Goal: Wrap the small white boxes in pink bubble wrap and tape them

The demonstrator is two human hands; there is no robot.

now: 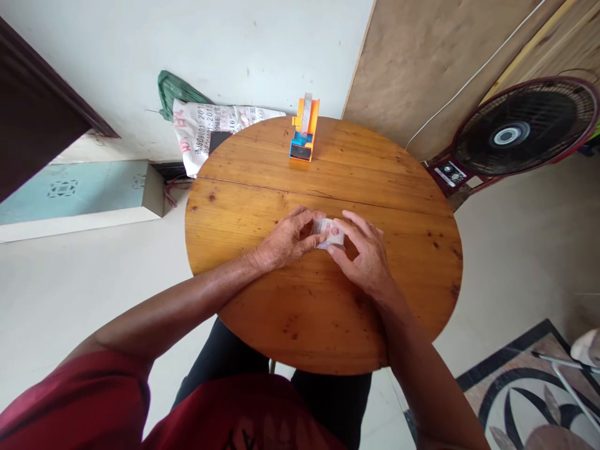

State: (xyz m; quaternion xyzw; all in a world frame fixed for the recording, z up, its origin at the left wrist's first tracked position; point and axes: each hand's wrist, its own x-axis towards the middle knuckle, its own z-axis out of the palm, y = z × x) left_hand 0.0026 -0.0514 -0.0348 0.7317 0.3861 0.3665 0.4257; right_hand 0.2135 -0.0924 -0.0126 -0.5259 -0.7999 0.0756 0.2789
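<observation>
Between my hands, over the middle of the round wooden table [290, 300], is a small white packet with pale red print [334, 231]. My left hand [294, 236] grips its left side, thumb on the near face and fingers along the far edge. On the right side, my right hand [364, 253] holds it by thumb and index fingertip, with the other fingers loosely curved. What the packet contains is hidden. Farther back on the table stands an orange and blue tape dispenser [304, 128] with a roll of clear tape.
A fan with a dark red frame [520, 131] stands right of the table. Behind the table's left edge lie a white printed sack [197, 134] and a green bag [180, 90] against the wall. A pale green box [79, 194] sits on the floor at left.
</observation>
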